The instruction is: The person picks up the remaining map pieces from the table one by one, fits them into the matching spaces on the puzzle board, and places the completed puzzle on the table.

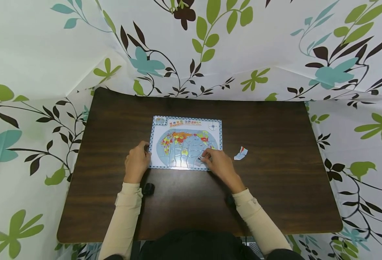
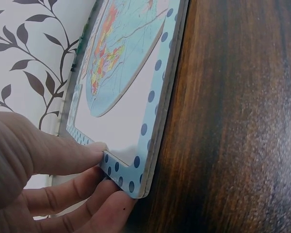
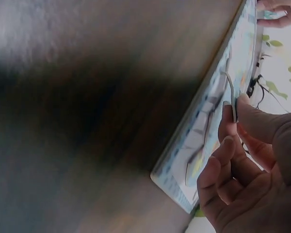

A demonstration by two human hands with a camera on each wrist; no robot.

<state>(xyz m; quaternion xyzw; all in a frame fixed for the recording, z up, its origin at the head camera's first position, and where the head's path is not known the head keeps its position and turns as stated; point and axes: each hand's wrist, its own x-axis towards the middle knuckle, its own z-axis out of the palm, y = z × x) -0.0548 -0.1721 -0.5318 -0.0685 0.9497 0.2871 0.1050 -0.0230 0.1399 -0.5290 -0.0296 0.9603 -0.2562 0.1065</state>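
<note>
A world map jigsaw puzzle [image 1: 185,124] with a dotted blue border lies flat on the table. My left hand [image 1: 137,164] holds its left edge; in the left wrist view the thumb [image 2: 82,155] presses on the border while the fingers [image 2: 106,211] curl against the side. Over the lower right of the map, my right hand [image 1: 221,164] pinches a thin puzzle piece [image 3: 232,94] between thumb and fingertips. The piece is tilted above the board, seen edge-on in the right wrist view. Beneath it, part of the map's lower right shows bare backing.
Right of the board lies a loose bit of puzzle [image 1: 241,154], blue and white with some red; whether it is one piece or more I cannot tell. The dark wooden table [image 1: 275,187] extends around the board. Behind it hangs a leaf-patterned cloth [image 1: 259,50].
</note>
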